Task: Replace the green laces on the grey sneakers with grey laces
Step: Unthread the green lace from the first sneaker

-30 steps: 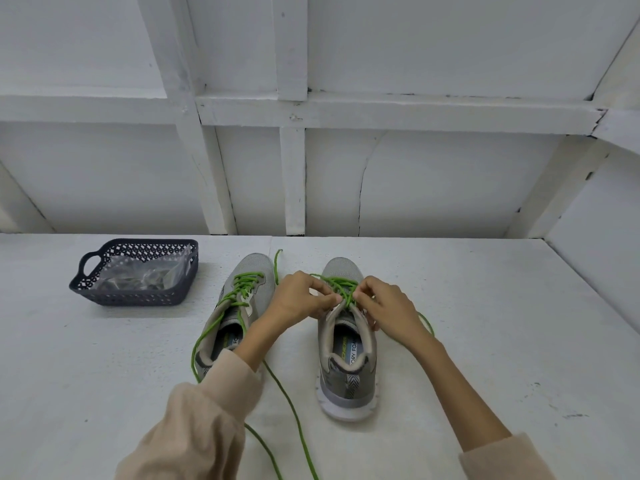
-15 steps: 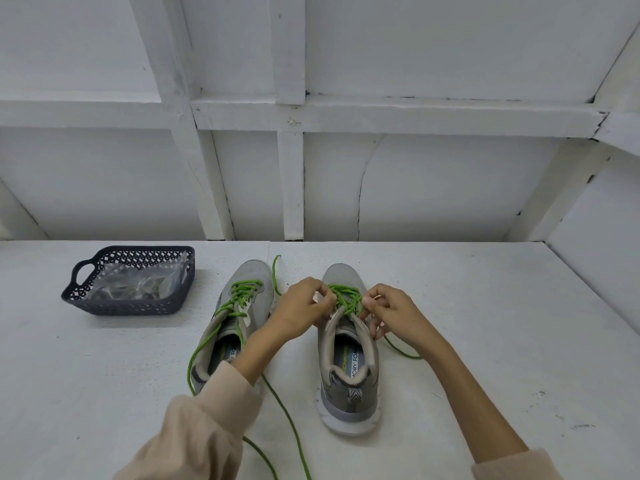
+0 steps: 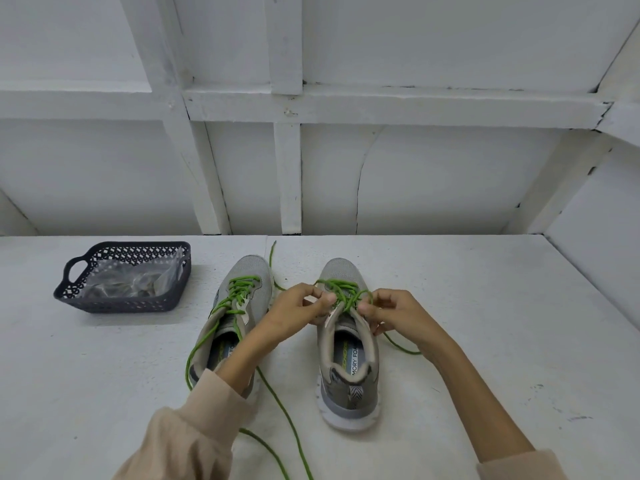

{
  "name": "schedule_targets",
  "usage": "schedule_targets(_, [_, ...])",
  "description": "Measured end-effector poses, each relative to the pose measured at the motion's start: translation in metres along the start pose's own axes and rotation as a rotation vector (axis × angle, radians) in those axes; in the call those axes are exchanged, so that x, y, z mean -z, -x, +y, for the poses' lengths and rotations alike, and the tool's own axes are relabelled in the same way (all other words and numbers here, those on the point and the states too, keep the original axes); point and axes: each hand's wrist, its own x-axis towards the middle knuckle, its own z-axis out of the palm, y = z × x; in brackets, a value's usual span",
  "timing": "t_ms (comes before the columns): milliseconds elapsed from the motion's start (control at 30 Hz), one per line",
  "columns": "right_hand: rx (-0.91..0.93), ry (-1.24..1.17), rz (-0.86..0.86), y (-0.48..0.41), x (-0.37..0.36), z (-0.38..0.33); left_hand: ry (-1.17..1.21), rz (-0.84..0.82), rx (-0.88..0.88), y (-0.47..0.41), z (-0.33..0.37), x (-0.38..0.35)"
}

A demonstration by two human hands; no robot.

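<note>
Two grey sneakers stand side by side, toes pointing away from me. The right sneaker carries a green lace crossed over its tongue. My left hand pinches that lace on the shoe's left side. My right hand pinches it on the right side. A loose end trails off to the right under my wrist. The left sneaker holds its own green lace, with long ends running toward me over the table.
A dark perforated basket sits at the left with clear plastic bags inside; what the bags hold is unclear. A white panelled wall rises just behind the white tabletop.
Both hands have stayed on the right sneaker's lace, working slightly nearer its tongue. The lace end at the right has slackened and shifted. The camera has tilted a little.
</note>
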Motion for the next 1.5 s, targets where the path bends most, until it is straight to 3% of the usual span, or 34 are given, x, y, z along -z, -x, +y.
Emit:
schedule_targets(100, [0.043,0.014,-0.004,-0.002,0.001,0.002,-0.009,0.005,-0.035,0.002,-0.006,-0.002])
schedule_targets(267, [-0.010,-0.123,0.111,0.000,-0.001,0.007,0.167,0.195,0.026,0.005,-0.006,-0.012])
schedule_targets(433, [-0.002,-0.054,-0.024,0.001,0.004,0.007,0.013,0.077,0.001,0.004,-0.012,-0.010])
schedule_targets(633, [-0.027,-0.111,0.014,-0.009,0.005,0.006,0.215,0.188,-0.011,0.001,-0.009,-0.013])
schedule_targets(833, [-0.014,-0.107,-0.097,-0.007,0.009,0.009,0.128,0.033,0.024,0.003,-0.014,-0.007])
schedule_targets(933, [0.005,-0.107,-0.040,-0.008,0.004,0.010,0.192,0.036,-0.005,0.002,-0.014,-0.010])
schedule_targets(1100, [-0.059,-0.309,0.079,-0.006,0.003,0.016,0.353,0.226,0.039,0.001,-0.014,-0.016])
schedule_targets(1300, [-0.014,-0.215,0.056,-0.002,-0.003,0.020,0.299,0.074,0.019,0.009,-0.019,-0.016])
schedule_targets(1500, [-0.045,-0.312,0.185,-0.005,-0.010,0.020,0.308,0.237,0.035,0.006,-0.017,-0.025])
